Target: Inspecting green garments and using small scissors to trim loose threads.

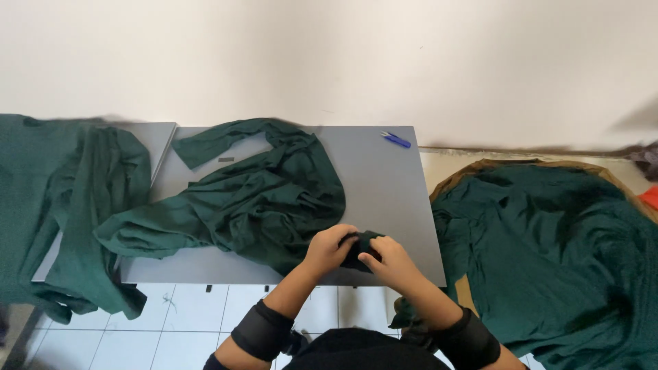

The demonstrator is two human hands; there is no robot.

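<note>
A dark green garment (253,195) lies crumpled across the grey table (384,185). Both hands meet at the table's front edge on a bunched corner of that cloth. My left hand (330,248) pinches the fold from the left, fingers curled. From the right, my right hand (388,262) grips the same bunch. Part of the cloth hangs below the table edge, behind my right forearm. Black bands wrap both forearms.
A pile of green garments (62,205) covers a second table on the left. More green cloth (562,253) fills a brown container on the right. Small blue-handled snips (395,140) lie at the table's far right corner. White tiled floor shows below.
</note>
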